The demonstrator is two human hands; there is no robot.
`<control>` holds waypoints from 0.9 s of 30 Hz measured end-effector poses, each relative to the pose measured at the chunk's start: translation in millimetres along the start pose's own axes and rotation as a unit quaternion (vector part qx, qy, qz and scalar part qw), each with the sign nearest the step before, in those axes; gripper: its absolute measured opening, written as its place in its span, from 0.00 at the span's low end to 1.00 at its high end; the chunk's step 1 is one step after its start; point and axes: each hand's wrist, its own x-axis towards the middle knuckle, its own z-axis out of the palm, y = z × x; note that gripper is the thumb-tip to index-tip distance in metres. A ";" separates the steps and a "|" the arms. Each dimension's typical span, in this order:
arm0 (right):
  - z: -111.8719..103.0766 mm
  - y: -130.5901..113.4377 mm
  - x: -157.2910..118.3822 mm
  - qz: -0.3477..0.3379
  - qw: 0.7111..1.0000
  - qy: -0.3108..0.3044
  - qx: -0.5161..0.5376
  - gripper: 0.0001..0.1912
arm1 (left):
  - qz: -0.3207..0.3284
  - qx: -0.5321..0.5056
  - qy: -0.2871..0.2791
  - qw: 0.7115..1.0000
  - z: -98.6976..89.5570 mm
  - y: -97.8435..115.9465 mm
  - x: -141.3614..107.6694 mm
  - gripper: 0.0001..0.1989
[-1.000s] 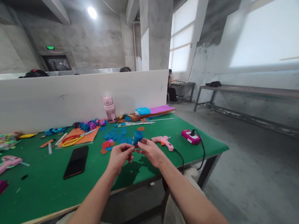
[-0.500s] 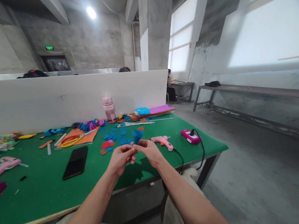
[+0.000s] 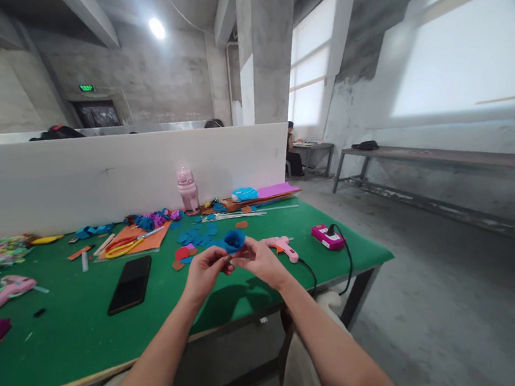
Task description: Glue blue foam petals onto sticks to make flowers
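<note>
Above the front of the table, a blue flower-shaped cup (image 3: 234,240) of thin sheet material tilts its open mouth toward me. My left hand (image 3: 208,272) is closed, thumb and fingers pinching at the base of the flower. From the other side my right hand (image 3: 264,264) also closes its fingertips round that base. What lies right between the fingertips is hidden. Just beyond the hands are scattered blue petal pieces (image 3: 196,234) and a red piece (image 3: 182,253). A pink glue gun (image 3: 281,246) rests to the right of my right hand.
A black phone (image 3: 130,284) lies left on the green table (image 3: 84,331). Yellow-handled scissors (image 3: 126,246) sit on an orange sheet. A pink bottle (image 3: 188,190) stands by the white partition (image 3: 78,180). At right, a magenta power socket (image 3: 328,236) has a black cable plugged in.
The blue flower has tipped toward me and down, so its round opening now shows. Both hands keep their pinch near its base, the right one turned slightly.
</note>
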 end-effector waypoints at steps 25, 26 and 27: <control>3.0 0.9 -2.6 -0.082 0.983 0.072 -0.149 0.22 | -0.035 0.092 -0.039 0.994 -0.3 1.4 -0.5 0.09; 3.5 -0.2 -2.9 -0.087 0.982 0.068 -0.154 0.22 | -0.034 0.083 -0.041 0.995 0.3 2.8 -0.9 0.09; 3.9 -1.3 -3.3 -0.093 0.981 0.063 -0.158 0.22 | -0.031 0.073 -0.043 0.996 0.9 4.2 -1.2 0.09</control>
